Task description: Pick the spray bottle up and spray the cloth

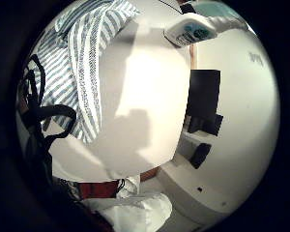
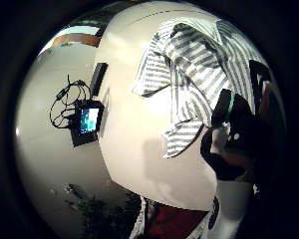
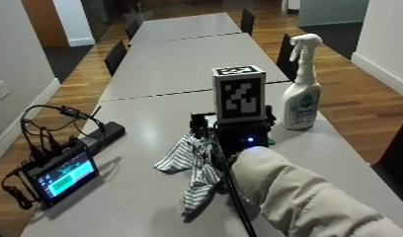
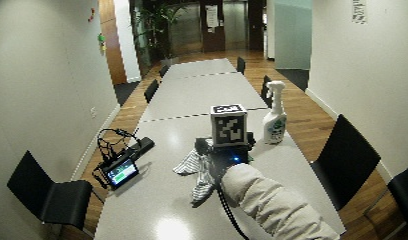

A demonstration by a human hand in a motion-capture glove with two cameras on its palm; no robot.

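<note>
Long grey tables [image 3: 155, 64] run end to end down a meeting room with a wooden floor and black chairs [image 4: 54, 197] along both sides. On the nearest table the gloved right hand [image 3: 237, 133] is held out above the surface at the end of a pale padded sleeve [image 3: 300, 197], mostly hidden in the outside view by the black gear strapped to it, so whether its fingers are spread or curled cannot be told; nothing can be seen in its grasp. Directly beneath the hand and spilling out on its thumb side lies a crumpled grey-and-white striped cloth [image 3: 191, 165], flat on the table and filling much of the thumb side palm view [image 2: 189, 84]. The white spray bottle [image 3: 302, 89] stands upright beyond the hand and off to its little finger side, well apart from it, with bare tabletop between the two; the little finger side palm view catches the bottle's labelled body [image 1: 191, 30] at the far edge of the table. Farther out past the cloth on the thumb side, a small lit screen [image 3: 60, 177] with coiled black cables [image 3: 40, 131] and a black block [image 3: 104, 134] sits near the table's edge.
</note>
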